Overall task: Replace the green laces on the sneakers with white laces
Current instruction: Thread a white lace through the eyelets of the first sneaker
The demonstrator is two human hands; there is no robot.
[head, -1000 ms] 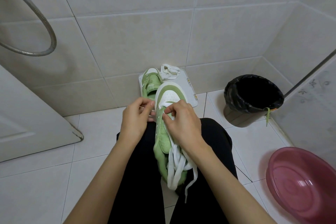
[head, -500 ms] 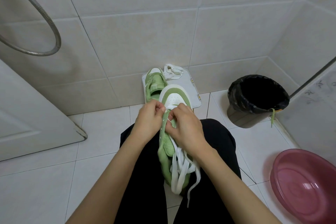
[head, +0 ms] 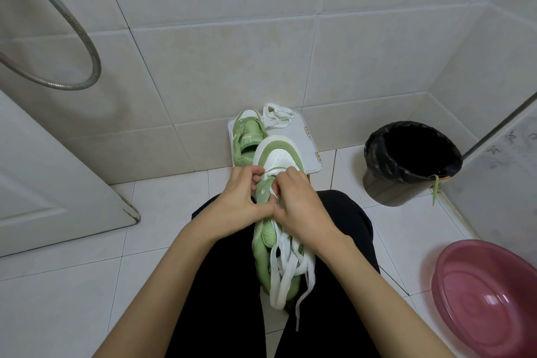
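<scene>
On the lap the sneaker (head: pixel 279 158) is held, toe to 12 o'clock. The hands have just been drawn together: the left hand (head: pixel 241 202) grips its eyelet edge, the right hand (head: pixel 303 211) pinches the white lace (head: pixel 287 267); threading is judged barely begun. At 2 o'clock a green lace (head: pixel 435 190) is draped over the bin (head: pixel 383 186); at 4 o'clock the basin (head: pixel 494 299) lies empty.

Soft even light, wide-angle edge bending

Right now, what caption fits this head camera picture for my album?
Left hand and right hand pinch a white lace at the sneaker on the lap.
</scene>
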